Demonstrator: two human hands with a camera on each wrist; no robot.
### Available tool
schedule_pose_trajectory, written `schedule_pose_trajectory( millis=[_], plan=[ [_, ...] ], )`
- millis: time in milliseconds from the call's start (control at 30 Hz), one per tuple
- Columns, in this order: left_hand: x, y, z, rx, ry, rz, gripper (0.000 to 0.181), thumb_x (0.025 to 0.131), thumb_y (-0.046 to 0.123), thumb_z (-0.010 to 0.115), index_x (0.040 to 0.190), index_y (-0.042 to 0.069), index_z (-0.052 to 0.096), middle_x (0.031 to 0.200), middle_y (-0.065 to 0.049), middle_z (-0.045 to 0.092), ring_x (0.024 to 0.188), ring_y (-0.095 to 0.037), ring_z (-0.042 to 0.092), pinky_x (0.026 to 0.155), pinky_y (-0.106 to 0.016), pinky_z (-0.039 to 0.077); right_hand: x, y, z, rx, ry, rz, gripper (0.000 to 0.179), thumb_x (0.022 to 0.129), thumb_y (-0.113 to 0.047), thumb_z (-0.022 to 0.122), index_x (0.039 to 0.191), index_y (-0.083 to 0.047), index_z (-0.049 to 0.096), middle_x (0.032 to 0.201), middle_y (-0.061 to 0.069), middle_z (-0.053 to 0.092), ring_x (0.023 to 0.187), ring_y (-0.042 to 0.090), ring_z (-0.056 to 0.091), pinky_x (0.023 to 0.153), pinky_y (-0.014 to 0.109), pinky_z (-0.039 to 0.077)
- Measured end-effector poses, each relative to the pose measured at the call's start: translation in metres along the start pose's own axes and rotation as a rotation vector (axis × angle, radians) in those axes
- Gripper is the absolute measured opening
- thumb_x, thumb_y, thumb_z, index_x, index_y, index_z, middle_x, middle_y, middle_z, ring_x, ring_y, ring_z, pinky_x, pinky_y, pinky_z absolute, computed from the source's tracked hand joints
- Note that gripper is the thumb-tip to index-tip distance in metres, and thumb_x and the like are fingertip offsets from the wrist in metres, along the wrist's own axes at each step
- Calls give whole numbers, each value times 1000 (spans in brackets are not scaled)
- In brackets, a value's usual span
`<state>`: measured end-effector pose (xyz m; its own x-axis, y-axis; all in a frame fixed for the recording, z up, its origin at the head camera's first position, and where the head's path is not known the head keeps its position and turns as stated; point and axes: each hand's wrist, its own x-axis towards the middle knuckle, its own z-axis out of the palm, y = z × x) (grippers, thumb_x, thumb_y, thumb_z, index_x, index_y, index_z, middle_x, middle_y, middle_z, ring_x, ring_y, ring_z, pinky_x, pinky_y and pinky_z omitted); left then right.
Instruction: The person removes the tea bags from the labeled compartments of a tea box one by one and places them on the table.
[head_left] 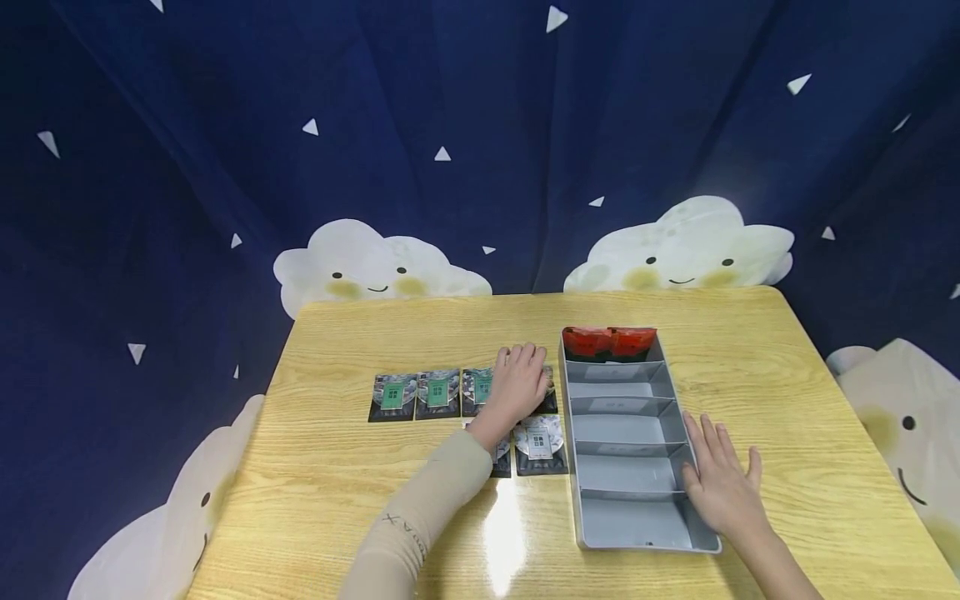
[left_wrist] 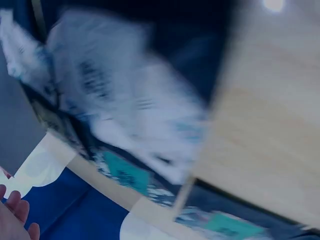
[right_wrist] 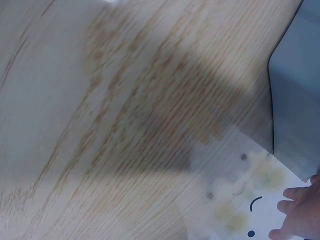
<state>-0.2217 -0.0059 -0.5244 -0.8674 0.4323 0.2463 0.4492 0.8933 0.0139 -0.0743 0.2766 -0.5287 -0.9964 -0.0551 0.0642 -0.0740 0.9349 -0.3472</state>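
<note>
My left hand [head_left: 517, 385] reaches over a row of dark sachets with green labels, its fingers above the one at the right end, a sachet [head_left: 551, 403] partly hidden beneath them. Left of it lie other green-labelled sachets [head_left: 437, 393]. Nearer the front are two white-labelled sachets, one in plain sight [head_left: 540, 443] and one [head_left: 501, 463] partly covered by the wrist. In the left wrist view the left fingers [left_wrist: 16, 206] show at the lower left, loosely bent. My right hand [head_left: 722, 483] lies with spread fingers against the right wall of a grey divided box [head_left: 633, 521].
Two red sachets [head_left: 609, 343] stand in the box's far compartment. Below it, dividers [head_left: 628, 448] split the box into several bare compartments. The wooden table [head_left: 337, 500] reaches back to a dark blue curtain [head_left: 450, 75] with white clouds.
</note>
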Motion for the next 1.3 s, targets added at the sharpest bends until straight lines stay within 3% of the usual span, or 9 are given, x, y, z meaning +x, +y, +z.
schedule_pose_trajectory(
  millis=[400,600,933,1300],
  plan=[
    [52,29,0,10,-10,6,32,94,29,41,125,22,46,119,4,46,107,-15,41,96,-35,30,0,-1,-1,3,5,-7,69,89,-16,42,148,-16,6,145,25,20,133,44,13,98,63,-14],
    [67,38,0,-5,-90,7,37,95,30,40,131,23,40,129,4,40,113,-15,39,95,-34,29,0,-1,-1,7,1,-2,69,90,-16,42,148,-16,6,145,26,20,133,44,14,98,62,-15],
    [81,48,-4,-1,-220,-9,38,96,33,38,134,23,38,130,6,39,118,-13,35,100,-37,24,0,1,0,14,0,-1,68,90,-17,41,148,-17,6,146,25,19,133,45,14,98,62,-14],
    [77,59,4,24,-210,11,33,96,33,39,129,27,42,123,9,43,114,-11,37,100,-37,25,0,0,1,10,9,-3,69,89,-17,43,148,-17,6,145,25,19,133,45,14,98,62,-15]
  ],
)
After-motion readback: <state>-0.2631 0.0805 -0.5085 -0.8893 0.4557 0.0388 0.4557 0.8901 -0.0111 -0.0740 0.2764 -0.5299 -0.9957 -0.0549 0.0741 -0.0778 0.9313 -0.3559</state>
